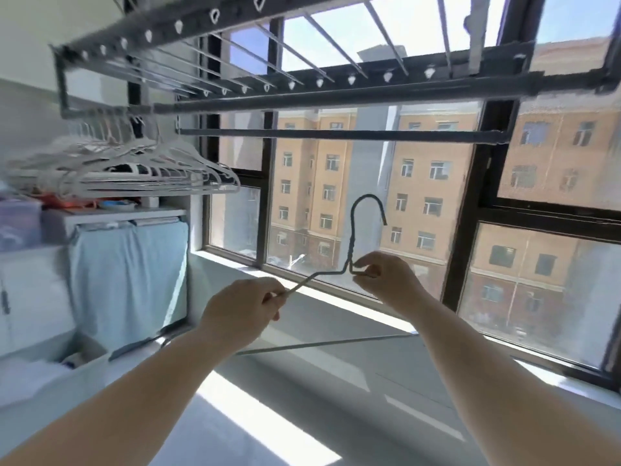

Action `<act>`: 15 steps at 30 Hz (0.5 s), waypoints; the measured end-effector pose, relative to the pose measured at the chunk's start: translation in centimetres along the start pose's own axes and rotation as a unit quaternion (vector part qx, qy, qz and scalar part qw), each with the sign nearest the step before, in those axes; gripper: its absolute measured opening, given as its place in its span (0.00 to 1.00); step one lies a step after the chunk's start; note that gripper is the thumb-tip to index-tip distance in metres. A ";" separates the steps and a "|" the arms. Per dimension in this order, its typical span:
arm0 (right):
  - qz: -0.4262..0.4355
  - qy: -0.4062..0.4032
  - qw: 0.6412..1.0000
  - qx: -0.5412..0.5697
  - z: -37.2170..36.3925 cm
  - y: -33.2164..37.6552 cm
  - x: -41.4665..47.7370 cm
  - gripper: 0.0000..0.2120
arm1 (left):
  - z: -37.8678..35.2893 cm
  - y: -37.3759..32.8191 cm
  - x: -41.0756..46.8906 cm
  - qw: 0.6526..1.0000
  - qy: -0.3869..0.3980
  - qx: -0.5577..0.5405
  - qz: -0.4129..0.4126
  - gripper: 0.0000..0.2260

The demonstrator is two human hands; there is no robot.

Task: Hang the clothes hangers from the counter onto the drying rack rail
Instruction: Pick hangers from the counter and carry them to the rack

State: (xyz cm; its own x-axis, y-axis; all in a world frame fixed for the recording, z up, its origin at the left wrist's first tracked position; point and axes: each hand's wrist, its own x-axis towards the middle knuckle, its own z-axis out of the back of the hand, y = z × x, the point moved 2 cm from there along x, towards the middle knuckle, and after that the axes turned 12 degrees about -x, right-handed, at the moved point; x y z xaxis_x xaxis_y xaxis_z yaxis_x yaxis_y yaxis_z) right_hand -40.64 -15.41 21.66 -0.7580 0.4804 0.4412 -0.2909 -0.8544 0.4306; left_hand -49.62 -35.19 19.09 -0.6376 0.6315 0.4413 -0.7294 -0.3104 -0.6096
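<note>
Currently mid-lift, as judged: wire hanger point(350, 243) held up in front of window, hook upward, not yet on any rail. Left hand point(245, 312) curls fingers round left shoulder wire; right hand point(383, 277) pinches right shoulder just beside twisted neck. Drying rack rail point(336, 134) sits above hook, apart from it. White plastic hangers point(161, 163) hang bunched at rack's left end. Next move calls for raising hook above rail, then lowering it over bar; thin wire may twist in pinch.
</note>
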 end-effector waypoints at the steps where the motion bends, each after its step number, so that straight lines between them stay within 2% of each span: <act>1: 0.016 0.007 1.000 0.010 -1.1 1.4 1.2 0.09 | 1.3 1.3 0.3 1.000 -0.015 -0.002 0.010 0.07; 6: 0.084 0.017 0.995 0.050 -5.7 8.7 7.7 0.09 | 7.3 7.2 1.9 0.994 -0.092 0.016 0.057 0.11; 9: 0.141 0.008 0.989 0.037 -7.5 13.0 11.2 0.10 | 11.0 9.6 3.5 0.987 -0.136 0.042 0.071 0.08; 10: 0.158 0.006 0.987 0.042 -8.0 14.3 12.2 0.10 | 12.1 10.2 4.0 0.984 -0.151 0.053 0.074 0.06; 15: 0.201 0.017 0.977 0.072 -9.5 19.0 16.8 0.11 | 16.8 11.8 6.7 0.968 -0.196 0.146 0.059 0.12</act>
State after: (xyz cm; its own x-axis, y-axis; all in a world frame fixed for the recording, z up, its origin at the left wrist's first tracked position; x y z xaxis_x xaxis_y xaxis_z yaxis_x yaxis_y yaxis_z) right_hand -64.40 -25.45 29.80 -0.8140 0.1037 0.5715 0.1163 -0.9349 0.3352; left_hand -66.61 -46.57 25.90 -0.7235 0.2787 0.6315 -0.6487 -0.5871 -0.4842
